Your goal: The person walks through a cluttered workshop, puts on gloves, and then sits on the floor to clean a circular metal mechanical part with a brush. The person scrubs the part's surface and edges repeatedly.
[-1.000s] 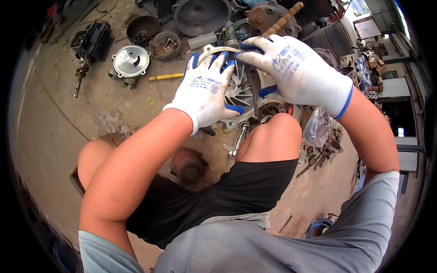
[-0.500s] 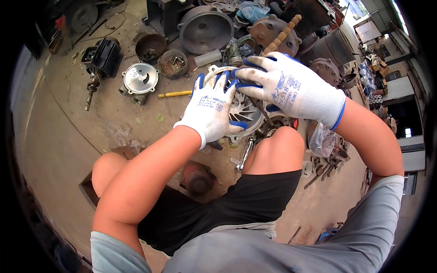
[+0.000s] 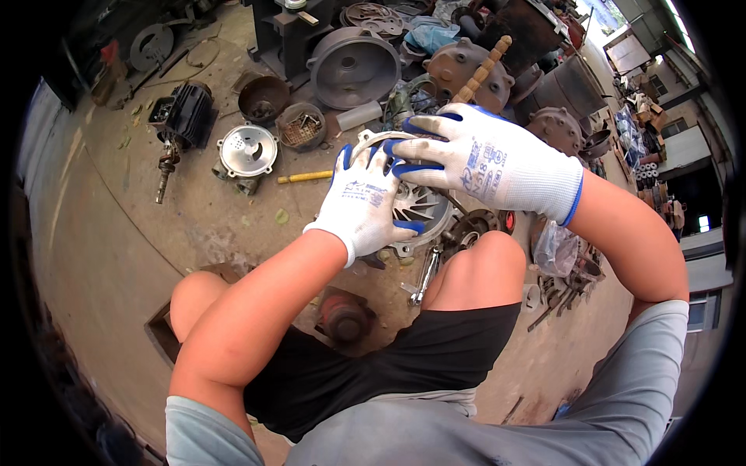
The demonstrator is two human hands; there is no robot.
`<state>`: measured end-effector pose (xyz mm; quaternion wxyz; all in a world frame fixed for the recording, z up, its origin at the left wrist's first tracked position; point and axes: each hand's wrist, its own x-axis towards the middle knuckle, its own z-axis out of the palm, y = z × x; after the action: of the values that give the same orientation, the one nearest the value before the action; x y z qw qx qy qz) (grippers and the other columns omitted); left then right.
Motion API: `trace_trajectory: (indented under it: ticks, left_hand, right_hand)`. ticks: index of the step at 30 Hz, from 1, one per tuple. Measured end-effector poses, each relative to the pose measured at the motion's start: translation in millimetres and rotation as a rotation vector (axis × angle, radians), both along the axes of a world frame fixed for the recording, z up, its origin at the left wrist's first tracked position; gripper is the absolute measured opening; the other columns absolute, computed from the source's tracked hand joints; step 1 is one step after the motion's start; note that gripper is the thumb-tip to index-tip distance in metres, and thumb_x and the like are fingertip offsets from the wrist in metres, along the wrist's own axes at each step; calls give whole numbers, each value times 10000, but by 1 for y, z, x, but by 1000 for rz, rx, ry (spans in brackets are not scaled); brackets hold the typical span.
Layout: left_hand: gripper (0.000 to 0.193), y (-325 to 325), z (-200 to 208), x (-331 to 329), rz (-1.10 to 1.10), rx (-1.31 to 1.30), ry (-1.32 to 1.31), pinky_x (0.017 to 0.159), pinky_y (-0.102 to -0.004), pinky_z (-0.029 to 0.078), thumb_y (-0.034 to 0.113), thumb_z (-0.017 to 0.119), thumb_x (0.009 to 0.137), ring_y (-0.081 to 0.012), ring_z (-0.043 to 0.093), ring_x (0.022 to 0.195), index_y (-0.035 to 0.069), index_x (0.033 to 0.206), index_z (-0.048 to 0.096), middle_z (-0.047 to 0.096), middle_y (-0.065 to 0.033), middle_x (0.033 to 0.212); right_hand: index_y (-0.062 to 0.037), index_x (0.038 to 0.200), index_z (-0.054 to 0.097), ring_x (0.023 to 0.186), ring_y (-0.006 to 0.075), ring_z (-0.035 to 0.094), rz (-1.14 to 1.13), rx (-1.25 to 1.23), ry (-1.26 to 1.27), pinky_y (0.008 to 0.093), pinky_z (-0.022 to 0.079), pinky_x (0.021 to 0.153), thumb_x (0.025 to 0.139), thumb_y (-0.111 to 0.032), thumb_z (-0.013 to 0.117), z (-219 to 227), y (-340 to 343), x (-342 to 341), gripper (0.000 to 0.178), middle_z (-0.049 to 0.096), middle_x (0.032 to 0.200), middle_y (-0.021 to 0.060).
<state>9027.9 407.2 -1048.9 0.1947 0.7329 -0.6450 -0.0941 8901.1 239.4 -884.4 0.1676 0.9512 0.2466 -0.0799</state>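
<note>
A finned metal fan wheel sits inside a round silvery housing on the floor between my knees. My left hand, in a white glove with blue fingertips, lies over the wheel's left side, fingers spread and thumb out across the fins. From the right, my right hand, gloved alike, reaches over the far side of the wheel. Its fingers are stretched apart and their tips meet the left fingertips. Both palms and what lies beneath them are hidden. A turned wooden handle sticks up behind my right hand; its lower end is out of sight.
Left of the wheel lie a yellow rod, a round metal cover, a tub of small parts and a dark motor. A wrench rests by my right knee. Large housings stand at the back.
The view has shifted slightly, so the scene sits a little lower and further right. My right hand has moved slightly left and down relative to the wheel, closer over my left fingertips.
</note>
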Motion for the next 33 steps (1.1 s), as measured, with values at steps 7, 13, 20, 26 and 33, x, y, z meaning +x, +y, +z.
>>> trace_trajectory:
  ticks: [7,13,20,26,33]
  left_hand:
    - [1103,0,-2,1,6,-58,-17,1376,-606,187,670,856,810,-449,358,1631,-7,1617,530,446,-284,1695]
    - [1128,-3,6,-1,28,8,16,1369,-606,203,681,862,793,-448,368,1631,-10,1612,509,459,-289,1685]
    - [1114,-2,-3,0,40,-64,19,1366,-609,209,681,871,782,-445,413,1598,-11,1585,528,482,-281,1664]
    - [1075,-4,6,3,-4,-51,42,1370,-609,210,667,879,783,-411,427,1590,1,1559,550,508,-241,1630]
    - [1104,-10,5,-1,0,-28,8,1371,-602,207,710,852,781,-419,434,1578,-28,1552,570,513,-251,1613]
  right_hand:
    - [-75,1166,817,1107,303,777,-95,-87,61,406,595,889,964,-388,784,-18,-8,19,374,804,1215,156]
    - [1,927,809,745,382,773,-1153,466,387,466,632,737,1140,-611,502,-46,-2,13,717,765,791,223]
    - [-61,1306,727,1264,367,726,-714,75,-35,485,568,1055,995,-368,778,-14,8,-8,440,756,1328,187]
    - [-33,1304,743,1274,334,720,-306,-65,200,447,571,1053,962,-318,788,-19,20,4,447,769,1258,159]
    - [25,1284,706,782,370,800,-1376,739,487,498,643,726,1152,-436,530,-36,-1,15,511,783,855,224]
